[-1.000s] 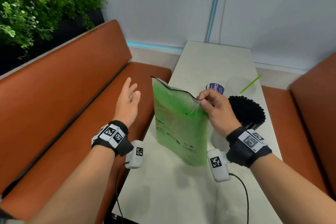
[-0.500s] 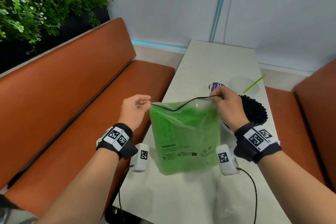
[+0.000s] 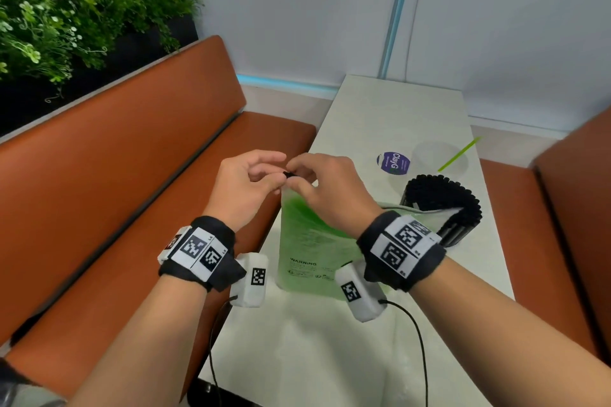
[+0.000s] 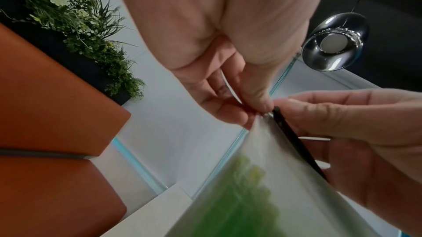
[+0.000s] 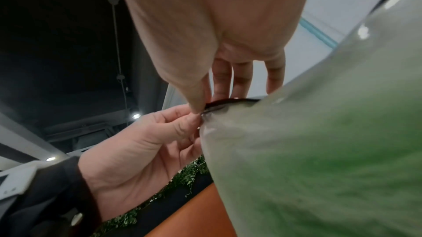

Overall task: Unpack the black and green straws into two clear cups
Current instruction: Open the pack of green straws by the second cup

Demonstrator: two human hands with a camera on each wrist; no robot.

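Where hands [image 3: 284, 175] hide it, zip strip [image 4: 294, 139] shows

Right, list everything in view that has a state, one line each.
bag of green straws: upright on the table, black zip strip pinched at one corner
left hand: pinching the bag's top corner
right hand: pinching the same corner
black straws: bundled, standing up, out of their bag
far clear cup: upright, one green straw inside

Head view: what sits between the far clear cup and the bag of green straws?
In the head view, the black straws, packed upright, stand between the far clear cup and the bag of green straws; a purple label lies beside them.
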